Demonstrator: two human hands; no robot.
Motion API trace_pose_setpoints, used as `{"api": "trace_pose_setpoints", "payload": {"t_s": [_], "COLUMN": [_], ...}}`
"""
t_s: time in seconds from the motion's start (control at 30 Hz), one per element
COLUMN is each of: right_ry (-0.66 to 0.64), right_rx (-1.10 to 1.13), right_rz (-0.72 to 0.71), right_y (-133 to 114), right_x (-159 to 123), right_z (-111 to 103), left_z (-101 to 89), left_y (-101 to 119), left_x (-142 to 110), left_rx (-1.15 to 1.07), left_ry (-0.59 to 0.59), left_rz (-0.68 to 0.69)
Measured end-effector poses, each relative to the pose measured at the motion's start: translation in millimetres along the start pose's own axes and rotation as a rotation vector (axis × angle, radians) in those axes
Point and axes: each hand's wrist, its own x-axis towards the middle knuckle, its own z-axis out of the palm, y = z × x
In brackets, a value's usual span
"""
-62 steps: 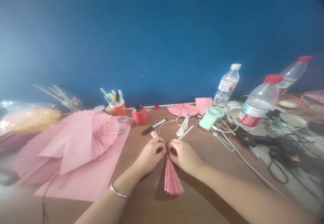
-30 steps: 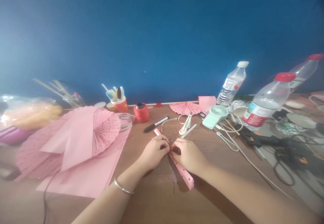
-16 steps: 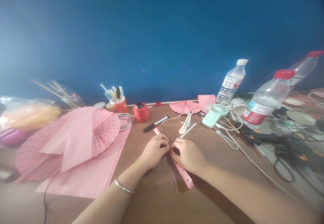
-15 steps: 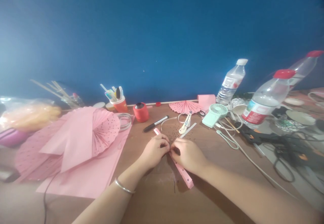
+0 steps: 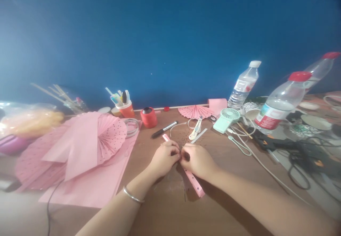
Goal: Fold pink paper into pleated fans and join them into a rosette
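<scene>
A narrow strip of folded pink paper (image 5: pixel 194 184) with dark holes or dots lies slantwise in front of me, its far end showing past my left hand. My left hand (image 5: pixel 165 157) is closed round its middle, fingertips pinched together. Close against it, my right hand (image 5: pixel 196 160) is closed on the same folded paper, thumb and forefinger curled. What lies right between the fingertips is hidden. Just beyond my hands are a cream hole punch (image 5: pixel 196 128), a pale strip (image 5: pixel 199 135) and scattered dark specks. A black marker (image 5: pixel 164 129) lies beyond my left hand.
On the left, pleated pink paper fans (image 5: pixel 112 136) rest on pink sheets (image 5: pixel 87 195). A red roll-shaped object (image 5: pixel 148 118) and a cup of pens (image 5: pixel 126 110) stand behind. Rightward are a mint handheld fan (image 5: pixel 224 121), a white cable (image 5: pixel 262 166) and plastic bottles (image 5: pixel 243 86).
Both hands stay on the folded paper and have shifted very slightly to the right. My fingers have moved a little; the other things lie as before.
</scene>
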Motion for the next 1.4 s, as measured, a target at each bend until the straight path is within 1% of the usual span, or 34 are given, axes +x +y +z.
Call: {"api": "trace_pose_setpoints", "payload": {"t_s": [0.23,0.37,0.6,1.13,1.2,1.3,1.4], "right_ry": [-0.031,0.008,-0.025,0.036,0.02,-0.05,-0.127], "right_rx": [-0.003,0.004,0.039,0.128,0.134,0.135,0.138], "right_rz": [0.042,0.048,0.001,0.092,0.084,0.053,0.086], "right_y": [-1.6,-4.5,-0.2,-1.9,-3.1,-4.0,-1.8], "right_x": [-0.6,-2.1,-1.6,0.3,0.5,2.0,5.0], "right_z": [-4.2,-7.0,-3.7,-13.4,-14.8,-16.7,-17.9], "left_z": [-0.3,-0.7,-0.6,-2.4,-2.3,-1.9,-1.4], "left_y": [-0.8,-1.0,-1.2,3.3,3.0,2.1,1.4], "left_x": [0.0,0.7,0.6,0.0,0.4,0.8,0.7], "left_rx": [-0.019,-0.015,-0.012,0.021,0.031,0.048,0.074], "left_ry": [0.021,0.021,0.019,0.013,0.014,0.012,0.006], "left_rz": [-0.005,0.005,0.001,-0.037,-0.031,-0.031,-0.021]}}
